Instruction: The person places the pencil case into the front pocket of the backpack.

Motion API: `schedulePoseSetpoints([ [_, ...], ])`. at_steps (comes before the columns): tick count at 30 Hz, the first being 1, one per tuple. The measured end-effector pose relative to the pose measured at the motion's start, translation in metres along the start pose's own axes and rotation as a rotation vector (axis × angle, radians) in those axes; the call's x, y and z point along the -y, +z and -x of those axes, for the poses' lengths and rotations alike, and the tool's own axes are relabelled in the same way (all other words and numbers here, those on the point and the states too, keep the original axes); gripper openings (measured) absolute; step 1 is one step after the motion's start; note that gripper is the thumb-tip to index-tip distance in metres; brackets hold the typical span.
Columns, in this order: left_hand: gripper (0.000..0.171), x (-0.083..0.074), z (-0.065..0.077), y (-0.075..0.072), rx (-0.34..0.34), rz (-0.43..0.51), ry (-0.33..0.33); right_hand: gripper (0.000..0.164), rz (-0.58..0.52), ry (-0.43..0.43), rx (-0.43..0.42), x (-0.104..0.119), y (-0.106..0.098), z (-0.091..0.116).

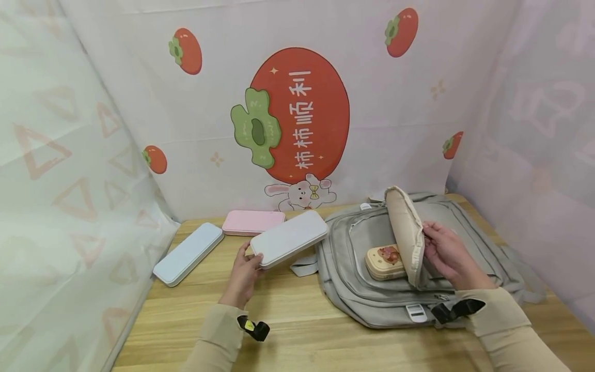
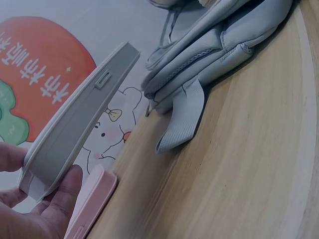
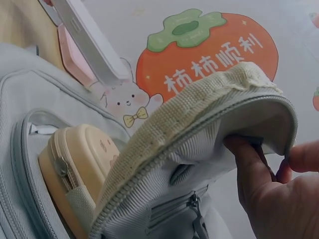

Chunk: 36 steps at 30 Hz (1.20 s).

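My left hand [image 1: 244, 274] grips the near left end of a white flat hard case [image 1: 289, 237], thumb on one side and fingers on the other. The case is tilted, held just left of a grey backpack [image 1: 341, 289] that lies on the table. At the pack's front pocket, my right hand [image 1: 448, 256] pinches the edge of the raised pocket flap [image 1: 403, 232], folded back with its zip undone. Inside the pocket rests a cream zipped case [image 3: 82, 169] with a brown picture on its lid, partly hidden by the flap in the head view.
A pink case [image 1: 251, 221] lies at the back of the wooden table [image 1: 288, 330], and a light blue case [image 1: 188, 254] sits to its left. The backpack's loose strap [image 2: 184, 117] sticks out toward the white case. Printed cloth [image 1: 223, 88] hangs behind and at both sides.
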<state>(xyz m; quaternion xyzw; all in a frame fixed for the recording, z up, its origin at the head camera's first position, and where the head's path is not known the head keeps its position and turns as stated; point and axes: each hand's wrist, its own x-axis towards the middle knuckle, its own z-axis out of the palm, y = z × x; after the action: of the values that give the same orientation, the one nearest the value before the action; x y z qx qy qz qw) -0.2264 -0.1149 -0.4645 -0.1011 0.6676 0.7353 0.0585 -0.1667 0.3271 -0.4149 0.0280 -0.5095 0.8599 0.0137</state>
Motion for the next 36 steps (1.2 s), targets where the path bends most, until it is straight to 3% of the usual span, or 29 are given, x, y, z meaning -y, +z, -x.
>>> schedulePoseSetpoints([
  [17, 0.064, 0.002, 0.0, 0.05, 0.087, 0.007, 0.048, 0.023, -0.018, 0.021, -0.039, -0.001, 0.01, 0.002],
  [36, 0.064, 0.004, 0.001, 0.079, 0.146, -0.03, 0.042, 0.027, -0.035, 0.03, 0.001, -0.005, 0.019, 0.006],
])
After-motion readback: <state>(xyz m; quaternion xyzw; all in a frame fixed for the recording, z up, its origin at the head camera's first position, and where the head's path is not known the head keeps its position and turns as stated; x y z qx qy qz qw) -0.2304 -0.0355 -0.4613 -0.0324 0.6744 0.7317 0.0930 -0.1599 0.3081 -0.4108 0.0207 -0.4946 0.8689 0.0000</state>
